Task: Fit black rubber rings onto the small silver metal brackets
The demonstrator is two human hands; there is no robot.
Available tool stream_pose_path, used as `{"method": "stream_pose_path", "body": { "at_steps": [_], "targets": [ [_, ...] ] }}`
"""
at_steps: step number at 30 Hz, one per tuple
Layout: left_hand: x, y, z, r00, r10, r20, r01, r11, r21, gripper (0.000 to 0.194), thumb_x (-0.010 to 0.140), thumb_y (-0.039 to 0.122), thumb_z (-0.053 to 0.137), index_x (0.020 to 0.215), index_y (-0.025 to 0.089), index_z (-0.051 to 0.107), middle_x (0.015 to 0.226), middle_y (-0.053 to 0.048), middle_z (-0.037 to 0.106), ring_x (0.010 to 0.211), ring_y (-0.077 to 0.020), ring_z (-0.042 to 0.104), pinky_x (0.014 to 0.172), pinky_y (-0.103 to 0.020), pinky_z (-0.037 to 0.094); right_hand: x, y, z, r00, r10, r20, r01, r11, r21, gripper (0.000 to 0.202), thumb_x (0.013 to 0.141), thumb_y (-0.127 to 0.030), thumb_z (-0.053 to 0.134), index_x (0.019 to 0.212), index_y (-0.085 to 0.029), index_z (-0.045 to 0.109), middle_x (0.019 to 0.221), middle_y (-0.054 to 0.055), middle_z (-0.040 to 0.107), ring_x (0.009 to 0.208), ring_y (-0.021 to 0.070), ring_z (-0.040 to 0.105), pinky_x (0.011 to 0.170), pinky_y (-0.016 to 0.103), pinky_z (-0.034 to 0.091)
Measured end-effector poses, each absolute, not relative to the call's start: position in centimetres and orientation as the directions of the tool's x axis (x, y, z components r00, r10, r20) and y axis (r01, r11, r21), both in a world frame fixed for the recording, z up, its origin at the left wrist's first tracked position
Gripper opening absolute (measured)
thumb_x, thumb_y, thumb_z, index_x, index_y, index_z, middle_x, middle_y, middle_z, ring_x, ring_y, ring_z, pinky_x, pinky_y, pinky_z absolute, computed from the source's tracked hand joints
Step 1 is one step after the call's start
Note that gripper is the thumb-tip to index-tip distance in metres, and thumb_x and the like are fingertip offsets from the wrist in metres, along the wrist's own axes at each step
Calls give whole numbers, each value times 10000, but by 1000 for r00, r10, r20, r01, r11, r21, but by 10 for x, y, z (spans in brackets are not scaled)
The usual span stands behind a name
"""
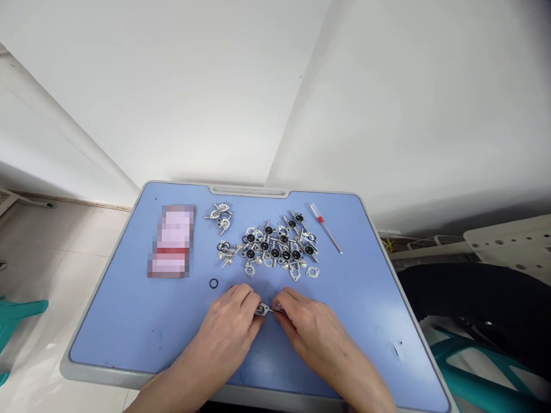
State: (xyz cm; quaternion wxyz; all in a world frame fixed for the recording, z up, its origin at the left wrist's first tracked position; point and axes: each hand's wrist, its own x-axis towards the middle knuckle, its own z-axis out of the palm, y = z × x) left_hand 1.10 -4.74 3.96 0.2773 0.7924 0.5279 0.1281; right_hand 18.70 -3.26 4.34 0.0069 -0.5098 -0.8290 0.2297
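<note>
My left hand (pixel 235 312) is closed around a small metal fitting with an oval flange (pixel 262 310), and its fingers cover most of the part. Opposite it, my right hand (pixel 303 312) pinches a small clear-handled tool (pixel 279 307) whose thin metal tip points at the flange. Whether tip and flange touch, I cannot tell. Beyond both hands lies a pile of metal fittings with black round caps (pixel 275 252), mixed with loose flange plates (pixel 313 272). A black rubber ring (pixel 214 283) lies to the left of my left hand.
A screwdriver with a clear and red handle (pixel 326 228) lies right of the pile. A smaller group of metal fittings (pixel 221 215) sits at the back left, near a blurred pinkish rectangle (pixel 172 241). The blue table (pixel 116 321) has a raised grey rim. A dark-clothed person's leg (pixel 473 310) is at the right.
</note>
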Motion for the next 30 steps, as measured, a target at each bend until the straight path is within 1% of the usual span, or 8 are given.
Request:
{"method": "stream_pose_path", "body": {
  "at_steps": [7,13,18,23,27,30],
  "targets": [
    [5,-45,44,392,912,-118,733,-233,640,109,862,112,527,918,204,542,930,-8,579,849,-170,565,747,-312,466,187,-32,46,-475,844,-249,846,362,-391,174,885,-66,410,789,-178,501,776,12,590,598,141,555,516,284,226],
    [3,-44,44,386,916,-107,729,-232,644,106,857,122,546,925,203,562,952,-5,584,866,-163,571,754,-304,467,186,-32,45,-475,847,-237,847,368,-384,180,859,-39,422,780,-179,502,764,7,590,579,134,546,507,285,218],
    [1,-44,44,371,921,-121,775,-235,587,106,841,134,560,917,206,552,966,-10,587,872,-181,574,736,-315,461,185,-31,48,-474,850,-231,846,367,-386,180,867,-54,424,766,-177,506,754,9,592,575,130,547,507,280,222],
    [-1,-44,43,366,920,-136,806,-241,540,87,832,139,572,884,200,538,931,-2,575,843,-179,569,719,-314,454,186,-31,48,-475,849,-229,844,366,-392,184,870,-57,423,759,-177,506,748,8,585,587,126,546,515,272,241],
    [1,-43,43,368,924,-106,808,-261,528,52,834,174,580,862,200,544,913,-5,576,842,-180,566,729,-316,456,186,-30,47,-474,847,-240,844,360,-398,175,878,-73,424,773,-176,517,761,8,592,613,132,557,529,267,257],
    [4,-43,43,363,929,-75,809,-274,521,74,825,194,600,884,204,556,951,-12,581,850,-185,568,737,-327,461,186,-29,47,-467,852,-237,846,351,-402,161,875,-83,437,776,-176,523,772,10,601,628,136,559,537,266,262]
  ]
}}
